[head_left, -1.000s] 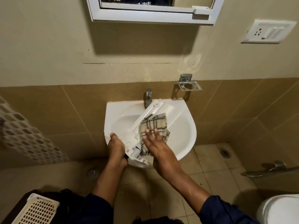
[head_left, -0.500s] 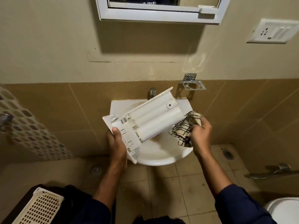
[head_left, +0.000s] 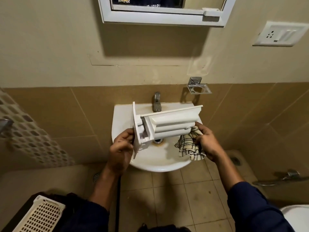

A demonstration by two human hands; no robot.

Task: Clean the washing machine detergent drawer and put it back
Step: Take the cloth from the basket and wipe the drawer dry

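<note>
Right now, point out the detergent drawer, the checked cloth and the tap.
detergent drawer (head_left: 173, 126): head view, on its ribbed white underside.
checked cloth (head_left: 189, 148): head view, on the hanging folds below the right hand.
tap (head_left: 156, 102): head view, on the metal body above the basin.

**Bathroom fittings around the basin**

A white sink sits under both sets of fingers, with rusty staining around its drain, which lies between the left fingers and the right fingers. A chrome tap stands beyond them at the wall. Up and to the right of the right fingers hangs an empty-ringed chrome holder, and farther out a white socket plate. A white-framed mirror cabinet hangs well above. Well below the left fingers sit a floor drain and a perforated white basket. A toilet shows at the lower right corner.
</note>
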